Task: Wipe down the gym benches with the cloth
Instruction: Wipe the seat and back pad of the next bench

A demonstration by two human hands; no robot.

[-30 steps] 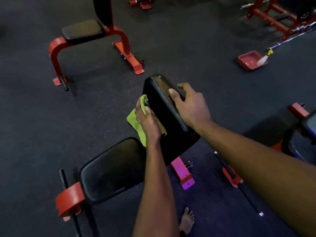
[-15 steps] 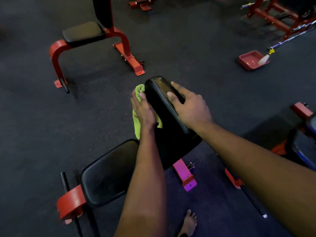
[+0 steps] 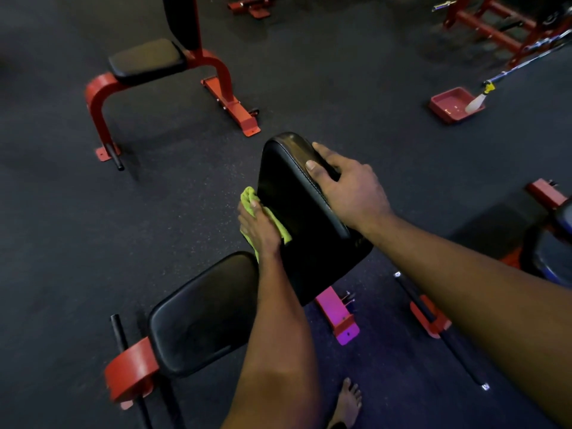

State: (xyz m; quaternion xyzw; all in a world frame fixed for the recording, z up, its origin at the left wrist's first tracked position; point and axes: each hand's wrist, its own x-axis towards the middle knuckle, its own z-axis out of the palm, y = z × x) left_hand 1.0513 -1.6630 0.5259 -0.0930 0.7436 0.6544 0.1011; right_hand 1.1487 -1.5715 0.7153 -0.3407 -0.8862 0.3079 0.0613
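From the head camera, my left hand (image 3: 260, 230) is bunched around the bright green cloth (image 3: 249, 196), pressing it against the left edge of the upright black padded vinyl backrest (image 3: 297, 212), just above the black seat pad (image 3: 204, 314). My right hand (image 3: 349, 187) clasps the backrest's upper right edge, thumb on its face; I judge that it braces the pad against the wiping push. In this dim light I cannot tell how much cloth lies under the palm. A second red-framed bench (image 3: 148, 61) stands well apart.
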